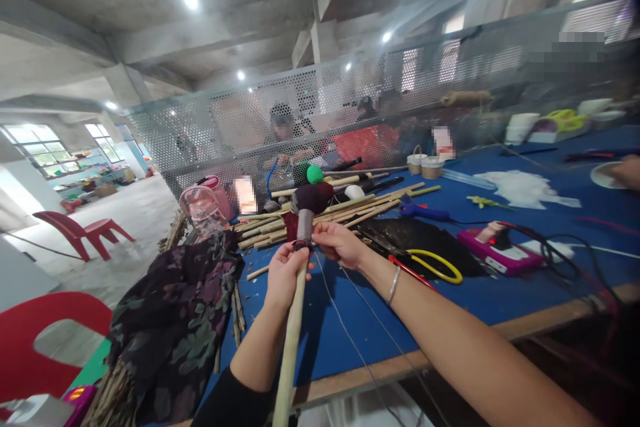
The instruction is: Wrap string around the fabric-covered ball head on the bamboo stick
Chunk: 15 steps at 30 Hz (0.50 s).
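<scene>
My left hand (287, 275) is closed round a pale wooden stick (291, 340) that slants up from the table's front edge. At the stick's upper end is a grey cylindrical band (305, 224), with a dark maroon bundle (313, 198) just beyond it. Right beside the band, my right hand (339, 244) has its fingers pinched together on a thin cord (327, 287). The cord runs down from there past the table edge. Exactly how it meets the stick is hidden by my fingers.
Wooden sticks (360, 210) lie behind my hands on the blue table (350, 333). To the right are yellow-handled scissors (443, 265), a blue glue gun (425, 211) and a magenta power strip (493, 250) with cables. Dark patterned cloth (175, 320) drapes left. A perforated screen (225, 120) stands behind; people sit beyond.
</scene>
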Tool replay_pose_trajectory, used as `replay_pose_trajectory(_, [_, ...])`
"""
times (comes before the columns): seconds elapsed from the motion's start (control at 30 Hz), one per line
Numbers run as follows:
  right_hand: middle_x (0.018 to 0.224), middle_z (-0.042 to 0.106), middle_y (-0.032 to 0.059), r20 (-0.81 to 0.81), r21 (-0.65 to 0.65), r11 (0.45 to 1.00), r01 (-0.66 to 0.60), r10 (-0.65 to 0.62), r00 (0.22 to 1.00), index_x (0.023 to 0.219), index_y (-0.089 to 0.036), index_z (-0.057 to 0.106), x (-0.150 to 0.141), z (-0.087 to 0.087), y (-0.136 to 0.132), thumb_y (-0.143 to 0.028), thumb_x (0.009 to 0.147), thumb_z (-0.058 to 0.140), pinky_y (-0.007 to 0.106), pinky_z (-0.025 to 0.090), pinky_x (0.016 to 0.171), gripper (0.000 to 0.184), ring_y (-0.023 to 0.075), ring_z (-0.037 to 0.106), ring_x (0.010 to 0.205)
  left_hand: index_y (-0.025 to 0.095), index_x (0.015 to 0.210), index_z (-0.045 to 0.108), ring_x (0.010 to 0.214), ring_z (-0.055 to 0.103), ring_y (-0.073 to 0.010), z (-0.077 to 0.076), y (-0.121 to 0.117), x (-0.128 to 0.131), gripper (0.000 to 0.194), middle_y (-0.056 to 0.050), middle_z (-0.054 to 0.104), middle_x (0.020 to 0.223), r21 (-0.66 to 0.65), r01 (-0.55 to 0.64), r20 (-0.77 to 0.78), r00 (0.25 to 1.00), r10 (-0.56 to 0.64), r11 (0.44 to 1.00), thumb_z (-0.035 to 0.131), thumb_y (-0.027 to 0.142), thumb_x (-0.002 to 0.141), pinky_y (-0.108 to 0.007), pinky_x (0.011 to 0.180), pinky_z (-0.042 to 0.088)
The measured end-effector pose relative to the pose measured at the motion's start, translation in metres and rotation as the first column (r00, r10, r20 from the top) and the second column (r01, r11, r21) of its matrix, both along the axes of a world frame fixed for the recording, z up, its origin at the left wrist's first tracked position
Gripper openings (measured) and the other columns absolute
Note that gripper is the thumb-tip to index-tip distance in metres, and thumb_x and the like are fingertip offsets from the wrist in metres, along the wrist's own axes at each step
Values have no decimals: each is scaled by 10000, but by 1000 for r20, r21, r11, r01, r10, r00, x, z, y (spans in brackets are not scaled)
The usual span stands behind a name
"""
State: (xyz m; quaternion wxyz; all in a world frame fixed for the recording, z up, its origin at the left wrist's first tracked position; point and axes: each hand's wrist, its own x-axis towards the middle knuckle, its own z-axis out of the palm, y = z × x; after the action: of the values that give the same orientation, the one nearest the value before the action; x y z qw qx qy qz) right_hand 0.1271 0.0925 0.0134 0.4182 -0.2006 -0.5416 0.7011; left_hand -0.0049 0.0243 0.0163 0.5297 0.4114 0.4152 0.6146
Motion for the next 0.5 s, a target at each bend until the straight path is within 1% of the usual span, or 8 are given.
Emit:
replay_pose_trajectory(0.1, [429, 343, -116, -51, -25, 997, -67, 66, 997, 853, -182, 480, 1, 2, -1, -374, 649, 683, 169, 65, 303, 346, 17, 146, 311, 131, 797, 555, 453, 516, -56, -1, -1, 3, 330, -16, 600, 653, -115, 168, 150, 977, -150, 979, 678, 390, 633, -141, 390, 403])
replay_pose_trajectory(0.13, [428, 338, -114, -43, -30, 997, -75, 74, 996, 855, -177, 485, 2, 3, -1, -374, 649, 683, 172, 60, 303, 347, 16, 144, 311, 124, 801, 562, 467, 527, -58, -1, -2, 5, 322, -27, 603, 657, -148, 211, 176, 967, -184, 966, 662, 393, 655, -140, 409, 416])
replay_pose_trajectory(0.2, [423, 343, -106, 3, -20, 998, -53, 53, 999, 800, -157, 496, 4, 3, 0, -361, 639, 692, 180, 61, 301, 325, 12, 159, 307, 114, 828, 561, 523, 570, -85, -2, -4, 9, 332, -56, 616, 697, -186, 260, 170, 958, -229, 947, 633, 406, 687, -161, 459, 454])
replay_pose_trajectory(0.27, [447, 394, -86, 69, 4, 1000, -21, 21, 997, 751, -143, 499, 6, 3, 0, -352, 633, 696, 187, 72, 297, 310, 10, 201, 303, 129, 904, 533, 539, 587, -106, -3, -6, 14, 390, -71, 624, 769, -166, 242, 119, 967, -224, 956, 595, 461, 708, -191, 453, 466])
replay_pose_trajectory(0.33, [472, 429, -73, 116, 23, 1000, 1, -4, 993, 744, -141, 498, 5, 2, 0, -354, 638, 691, 190, 86, 293, 307, 13, 236, 302, 164, 968, 480, 470, 548, -87, -4, -7, 18, 440, -33, 606, 765, -95, 166, 47, 986, -162, 982, 597, 489, 696, -184, 379, 422])
replay_pose_trajectory(0.43, [436, 372, -96, 111, 57, 998, 2, -8, 994, 772, -147, 494, 1, 4, -3, -367, 657, 676, 189, 87, 292, 308, 15, 211, 294, 183, 943, 429, 378, 449, -48, -6, -5, 18, 461, 44, 540, 649, 9, 38, -40, 999, -37, 999, 686, 403, 630, -146, 307, 327])
replay_pose_trajectory(0.5, [413, 330, -107, 88, 88, 996, 3, -10, 996, 789, -149, 495, -1, 5, -4, -387, 683, 652, 186, 85, 294, 304, 18, 190, 295, 179, 910, 419, 361, 419, -40, -5, -3, 14, 445, 58, 519, 609, 27, 10, -39, 999, -9, 1000, 697, 368, 618, -139, 299, 310])
